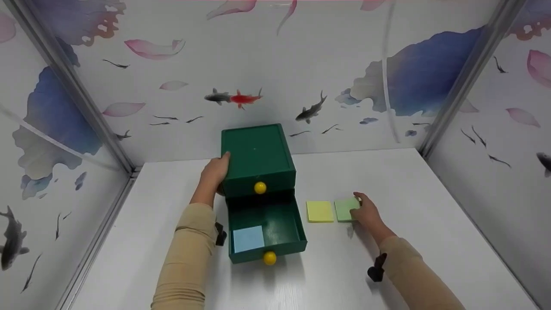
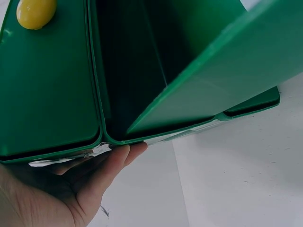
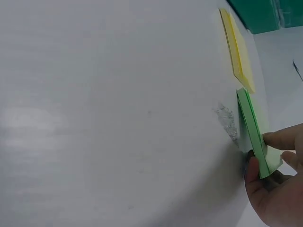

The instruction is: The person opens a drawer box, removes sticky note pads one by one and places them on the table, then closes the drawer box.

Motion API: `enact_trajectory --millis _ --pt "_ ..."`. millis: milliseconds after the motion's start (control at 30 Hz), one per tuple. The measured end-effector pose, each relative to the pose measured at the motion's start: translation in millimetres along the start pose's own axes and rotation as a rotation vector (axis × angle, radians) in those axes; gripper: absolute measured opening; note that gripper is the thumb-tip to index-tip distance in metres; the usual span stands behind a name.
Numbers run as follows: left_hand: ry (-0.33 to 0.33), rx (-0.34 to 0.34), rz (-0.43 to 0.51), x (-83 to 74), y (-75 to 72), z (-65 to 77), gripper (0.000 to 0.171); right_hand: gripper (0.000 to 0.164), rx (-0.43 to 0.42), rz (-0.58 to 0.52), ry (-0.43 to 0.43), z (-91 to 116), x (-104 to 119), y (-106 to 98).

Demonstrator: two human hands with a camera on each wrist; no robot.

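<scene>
Green cabinet [image 1: 256,150], lower drawer [image 1: 289,250] pulled out

Left hand [image 1: 215,171]: unclenched, against cabinet's left side. Blue pad [image 1: 248,239]: inside drawer, head view only. Yellow pad [image 1: 320,211]: right of drawer. Green pad [image 1: 344,209]: rightmost, pinched by right hand [image 1: 368,215]; layered edge clear only in right-wrist view.

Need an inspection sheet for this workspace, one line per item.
Surface: white table; grey patch near the green pad, nature unclear.
Job's things: green cabinet, lower drawer pulled out, blue paper square in its front left corner; yellow pad and green pad right of the drawer.
Clutter: nothing seen.
Hands: left hand against the cabinet's left side; right hand pinches the green pad, whether lifted unclear.
Cables: nothing seen.
Surroundings: walls printed with fish and petals; metal posts at corners.
</scene>
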State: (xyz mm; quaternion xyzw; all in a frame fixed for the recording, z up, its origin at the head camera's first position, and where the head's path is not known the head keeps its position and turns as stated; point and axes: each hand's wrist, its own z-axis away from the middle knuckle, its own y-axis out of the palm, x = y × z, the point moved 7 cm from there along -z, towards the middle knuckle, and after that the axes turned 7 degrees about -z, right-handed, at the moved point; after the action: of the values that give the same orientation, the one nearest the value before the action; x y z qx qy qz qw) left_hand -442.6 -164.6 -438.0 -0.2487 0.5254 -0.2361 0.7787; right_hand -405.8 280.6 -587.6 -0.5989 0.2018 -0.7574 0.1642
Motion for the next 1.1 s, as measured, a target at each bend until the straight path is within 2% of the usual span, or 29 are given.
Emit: enact_trajectory --millis 267,500,633,1100 --pt "-0.009 0.011 0.018 1.1 0.7 -1.0 0.073 0.061 -0.008 0.118 -0.024 3.4 3.7 -7.1" --pt "-0.011 0.006 0.025 2.4 -0.5 -1.8 0.074 0.049 -0.011 0.121 -0.107 9.5 13.5 -18.5" --pt "-0.006 -0.001 -0.006 2.0 -1.9 -0.5 0.074 0.046 -0.005 0.137 -0.142 14.3 22.2 -21.0" --pt "-0.001 0.005 -0.014 0.1 0.1 -0.7 0.074 0.041 0.114 0.167 -0.185 39.8 52.3 -3.9"
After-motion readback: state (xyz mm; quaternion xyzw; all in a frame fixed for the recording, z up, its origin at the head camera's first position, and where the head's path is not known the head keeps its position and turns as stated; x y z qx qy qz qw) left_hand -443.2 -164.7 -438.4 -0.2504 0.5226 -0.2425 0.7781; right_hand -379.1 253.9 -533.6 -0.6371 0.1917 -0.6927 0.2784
